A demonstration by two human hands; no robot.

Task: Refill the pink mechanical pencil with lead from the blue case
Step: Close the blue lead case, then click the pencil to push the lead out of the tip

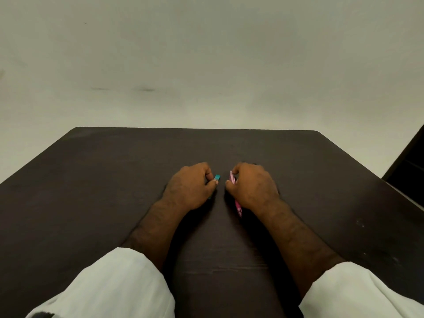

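My left hand [190,185] rests on the dark table [91,180] with its fingers closed around the blue lead case [217,177]; only the case's far end shows past the fingers. My right hand [252,184] lies a short gap to the right, closed on the pink mechanical pencil [238,206]. The pencil runs lengthwise under the palm, its tip pointing towards me and its other end poking out beyond the thumb. Most of both objects is hidden by the hands.
A plain pale wall [206,65] rises behind the table's far edge. A dark piece of furniture [410,157] stands at the right edge of view. White sleeves [114,290] cover both forearms near the bottom.
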